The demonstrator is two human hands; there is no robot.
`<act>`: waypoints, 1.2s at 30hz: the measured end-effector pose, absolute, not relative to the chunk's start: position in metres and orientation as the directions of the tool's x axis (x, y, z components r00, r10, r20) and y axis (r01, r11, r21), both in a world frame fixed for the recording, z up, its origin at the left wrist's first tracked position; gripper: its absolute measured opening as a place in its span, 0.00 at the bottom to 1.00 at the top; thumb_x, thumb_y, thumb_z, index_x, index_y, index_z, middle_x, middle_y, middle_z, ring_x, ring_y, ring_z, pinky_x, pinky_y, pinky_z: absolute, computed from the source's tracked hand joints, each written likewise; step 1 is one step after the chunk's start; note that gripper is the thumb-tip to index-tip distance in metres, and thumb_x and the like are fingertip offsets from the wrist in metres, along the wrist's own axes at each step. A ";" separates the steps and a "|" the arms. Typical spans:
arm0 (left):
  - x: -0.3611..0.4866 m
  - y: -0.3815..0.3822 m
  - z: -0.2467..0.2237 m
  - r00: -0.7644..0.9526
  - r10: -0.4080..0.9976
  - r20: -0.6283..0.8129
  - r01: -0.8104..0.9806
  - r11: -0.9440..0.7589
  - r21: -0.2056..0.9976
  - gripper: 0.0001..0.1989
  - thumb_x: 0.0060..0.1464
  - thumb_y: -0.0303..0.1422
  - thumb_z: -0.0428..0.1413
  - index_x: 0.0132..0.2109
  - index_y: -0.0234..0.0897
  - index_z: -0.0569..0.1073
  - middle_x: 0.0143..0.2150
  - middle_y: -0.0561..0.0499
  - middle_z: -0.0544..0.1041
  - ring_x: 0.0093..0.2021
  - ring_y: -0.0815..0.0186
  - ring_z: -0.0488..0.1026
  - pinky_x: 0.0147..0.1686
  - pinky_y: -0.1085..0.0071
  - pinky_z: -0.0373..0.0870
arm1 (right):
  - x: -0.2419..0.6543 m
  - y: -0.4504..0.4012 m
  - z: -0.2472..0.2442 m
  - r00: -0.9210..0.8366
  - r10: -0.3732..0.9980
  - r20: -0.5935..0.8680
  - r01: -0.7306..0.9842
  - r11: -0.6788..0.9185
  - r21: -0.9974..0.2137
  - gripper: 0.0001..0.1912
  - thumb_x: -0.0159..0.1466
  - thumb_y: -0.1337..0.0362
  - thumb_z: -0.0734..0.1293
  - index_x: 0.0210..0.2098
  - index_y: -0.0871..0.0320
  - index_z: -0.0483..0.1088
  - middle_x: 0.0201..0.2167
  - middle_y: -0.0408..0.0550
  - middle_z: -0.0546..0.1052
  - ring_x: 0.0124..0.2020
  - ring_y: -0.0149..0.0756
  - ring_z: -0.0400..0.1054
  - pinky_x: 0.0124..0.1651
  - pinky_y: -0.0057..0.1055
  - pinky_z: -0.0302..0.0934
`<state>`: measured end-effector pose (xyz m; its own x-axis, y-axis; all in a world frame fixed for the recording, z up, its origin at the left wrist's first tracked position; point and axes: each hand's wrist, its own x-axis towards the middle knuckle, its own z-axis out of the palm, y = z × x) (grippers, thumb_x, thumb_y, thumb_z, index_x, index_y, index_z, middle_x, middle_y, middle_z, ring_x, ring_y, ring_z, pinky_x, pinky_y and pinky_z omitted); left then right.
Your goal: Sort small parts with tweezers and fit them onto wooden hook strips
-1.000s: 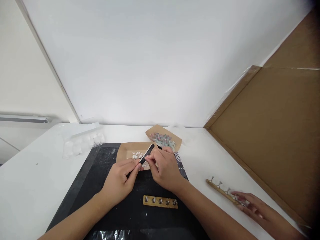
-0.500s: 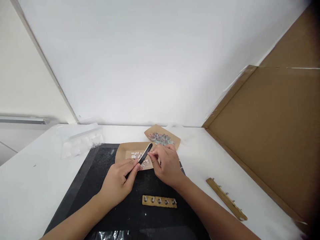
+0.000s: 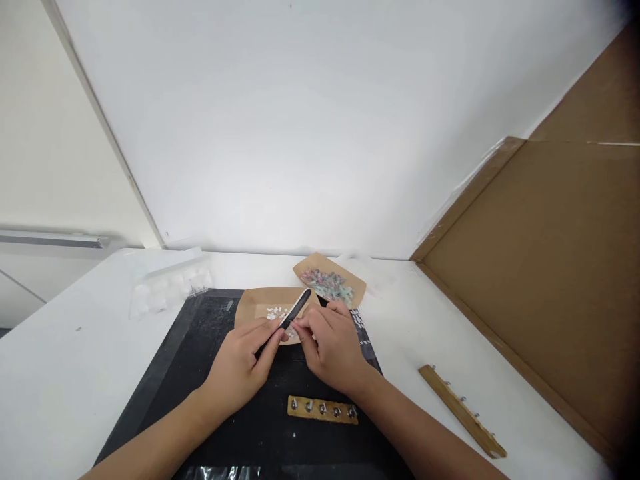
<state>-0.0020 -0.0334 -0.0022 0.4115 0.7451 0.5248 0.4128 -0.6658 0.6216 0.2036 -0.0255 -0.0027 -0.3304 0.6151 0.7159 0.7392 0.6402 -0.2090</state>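
A slim black nail file [image 3: 299,307] with a pale edge slants up and right from my left hand [image 3: 239,360], closed round its lower end. Beside the file, my right hand [image 3: 334,347] is pinched, its fingertips close against the file's dark face. Whatever sits in that pinch is too small to make out. Beneath both hands lies a brown paper tray [image 3: 246,308] holding small white pieces [image 3: 275,313], partly covered by the fingers. Nearer to me, a short wooden strip [image 3: 323,410] with several metal fittings rests on the black mat [image 3: 200,373].
Another paper tray [image 3: 358,288] behind my right hand holds small coloured packets [image 3: 327,285]. A longer wooden strip [image 3: 463,412] with metal pegs lies on the white table [image 3: 400,320]. Clear plastic packaging [image 3: 167,290] stands back left. A cardboard panel [image 3: 540,267] borders the right side.
My right fingertips have moved down along the nail file, from near its tip towards my left fingers. The whole view has shifted slightly.
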 end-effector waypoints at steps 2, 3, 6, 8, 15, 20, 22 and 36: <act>-0.002 -0.034 -0.002 0.408 0.741 0.533 0.410 -0.670 0.619 0.11 0.68 0.28 0.52 0.49 0.37 0.79 0.42 0.46 0.81 0.41 0.64 0.78 0.44 0.70 0.73 | 0.205 -0.025 -0.002 -0.271 0.626 0.731 0.763 0.603 -0.233 0.12 0.72 0.67 0.61 0.31 0.56 0.62 0.27 0.42 0.74 0.28 0.33 0.65 0.41 0.37 0.51; -0.002 -0.034 -0.003 0.406 0.742 0.534 0.411 -0.670 0.618 0.11 0.68 0.28 0.52 0.50 0.37 0.79 0.42 0.46 0.81 0.41 0.64 0.78 0.44 0.70 0.73 | 0.206 -0.024 -0.002 -0.254 0.633 0.732 0.765 0.594 -0.249 0.11 0.72 0.67 0.61 0.31 0.56 0.63 0.27 0.42 0.74 0.28 0.33 0.65 0.42 0.37 0.51; -0.002 -0.034 -0.004 0.411 0.741 0.531 0.408 -0.671 0.619 0.11 0.68 0.28 0.52 0.51 0.37 0.78 0.42 0.46 0.81 0.42 0.64 0.78 0.45 0.70 0.73 | 0.209 -0.023 -0.002 -0.286 0.646 0.708 0.740 0.618 -0.266 0.11 0.72 0.67 0.61 0.32 0.56 0.63 0.28 0.43 0.74 0.29 0.33 0.65 0.42 0.37 0.51; -0.001 -0.034 -0.004 0.415 0.741 0.529 0.402 -0.670 0.624 0.11 0.68 0.29 0.52 0.50 0.37 0.78 0.42 0.47 0.80 0.41 0.65 0.78 0.44 0.71 0.72 | 0.209 -0.023 -0.003 -0.306 0.643 0.702 0.727 0.634 -0.264 0.11 0.72 0.67 0.61 0.31 0.56 0.62 0.28 0.43 0.74 0.29 0.33 0.65 0.42 0.38 0.51; -0.001 -0.033 -0.002 0.409 0.755 0.512 0.401 -0.653 0.642 0.10 0.68 0.29 0.52 0.47 0.37 0.79 0.39 0.49 0.80 0.38 0.66 0.77 0.41 0.72 0.71 | 0.206 -0.024 -0.003 -0.318 0.624 0.714 0.721 0.648 -0.246 0.11 0.72 0.67 0.62 0.31 0.56 0.62 0.27 0.42 0.73 0.28 0.33 0.65 0.41 0.37 0.51; -0.001 -0.034 -0.001 0.399 0.763 0.509 0.407 -0.645 0.647 0.11 0.69 0.30 0.52 0.46 0.38 0.80 0.38 0.49 0.81 0.38 0.66 0.78 0.41 0.72 0.72 | 0.206 -0.024 -0.002 -0.268 0.629 0.730 0.741 0.619 -0.261 0.11 0.72 0.68 0.62 0.31 0.56 0.63 0.28 0.42 0.73 0.28 0.33 0.65 0.42 0.37 0.51; -0.001 -0.034 0.000 0.400 0.763 0.508 0.411 -0.645 0.644 0.11 0.68 0.30 0.52 0.46 0.38 0.80 0.38 0.49 0.81 0.38 0.66 0.78 0.42 0.72 0.73 | 0.206 -0.025 -0.001 -0.286 0.634 0.719 0.728 0.631 -0.268 0.11 0.72 0.67 0.62 0.31 0.56 0.63 0.28 0.42 0.74 0.29 0.33 0.65 0.42 0.37 0.51; 0.000 -0.034 0.000 0.408 0.759 0.508 0.393 -0.648 0.652 0.11 0.69 0.30 0.52 0.44 0.38 0.80 0.38 0.49 0.82 0.39 0.65 0.79 0.43 0.72 0.73 | 0.206 -0.026 0.001 -0.280 0.619 0.733 0.736 0.629 -0.250 0.10 0.72 0.68 0.62 0.32 0.56 0.63 0.28 0.42 0.74 0.29 0.33 0.65 0.42 0.37 0.51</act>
